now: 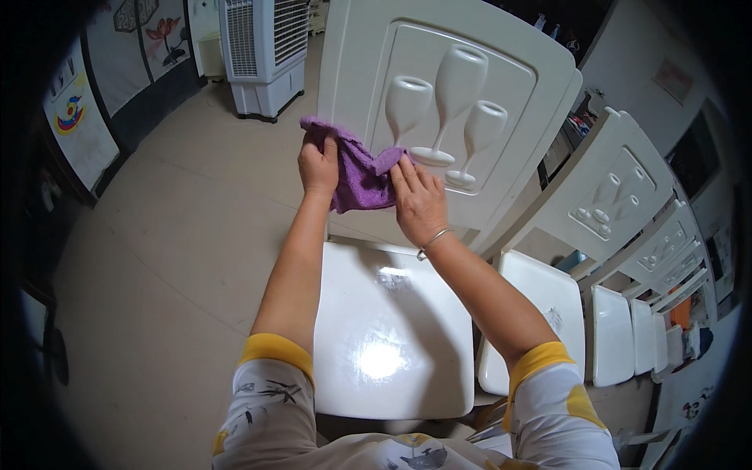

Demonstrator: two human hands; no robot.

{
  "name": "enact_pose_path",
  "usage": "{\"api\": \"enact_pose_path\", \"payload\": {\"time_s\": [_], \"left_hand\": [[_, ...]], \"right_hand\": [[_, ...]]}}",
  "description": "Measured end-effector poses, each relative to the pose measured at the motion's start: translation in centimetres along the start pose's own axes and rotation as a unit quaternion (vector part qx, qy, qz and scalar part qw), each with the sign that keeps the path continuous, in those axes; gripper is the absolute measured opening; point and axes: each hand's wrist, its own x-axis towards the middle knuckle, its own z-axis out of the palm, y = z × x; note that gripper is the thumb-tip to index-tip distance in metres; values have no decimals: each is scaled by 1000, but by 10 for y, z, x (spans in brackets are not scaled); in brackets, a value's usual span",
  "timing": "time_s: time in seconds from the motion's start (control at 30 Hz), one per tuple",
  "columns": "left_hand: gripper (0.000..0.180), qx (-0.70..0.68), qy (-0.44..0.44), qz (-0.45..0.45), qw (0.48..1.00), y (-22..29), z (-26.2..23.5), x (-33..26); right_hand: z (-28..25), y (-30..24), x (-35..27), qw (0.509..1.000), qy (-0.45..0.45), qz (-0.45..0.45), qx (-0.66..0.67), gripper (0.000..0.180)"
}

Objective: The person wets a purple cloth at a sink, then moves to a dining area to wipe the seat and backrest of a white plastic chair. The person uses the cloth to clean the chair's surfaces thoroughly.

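Left hand (pixel 318 166): grips purple cloth (pixel 363 178) at chair back (pixel 356 70)'s left edge
Right hand (pixel 421 204): rests on cloth, hold unclear
Seat (pixel 368 313): white, below chair back

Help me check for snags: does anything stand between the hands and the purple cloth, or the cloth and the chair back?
Nothing visible does: left hand and right hand touch the cloth, which lies against the chair back.

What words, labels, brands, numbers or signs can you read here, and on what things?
No text can be read.
Nearest chair back: raised wine glasses, no lettering visible.
Purple cloth: no lettering visible.
Wall picture, upper right: too small and blurred to tell.
Colourful decal, left: too small to tell.
Air cooler: no readable marking.
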Motion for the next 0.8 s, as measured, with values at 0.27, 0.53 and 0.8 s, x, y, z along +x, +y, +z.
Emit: {"api": "enact_pose_path", "payload": {"time_s": [0.27,0.53,0.8], "left_hand": [[47,-128,82,91,984,12,3,1],[42,-22,-9,-7,1000,11,-3,-4],[46,-63,27,22,997,7,-1,-3]], "right_hand": [[4,1,-4,1000,-5,4,28,40],[3,-2,-9,998,9,32,61,42],[0,1,1,997,18,36,69,43]]}}
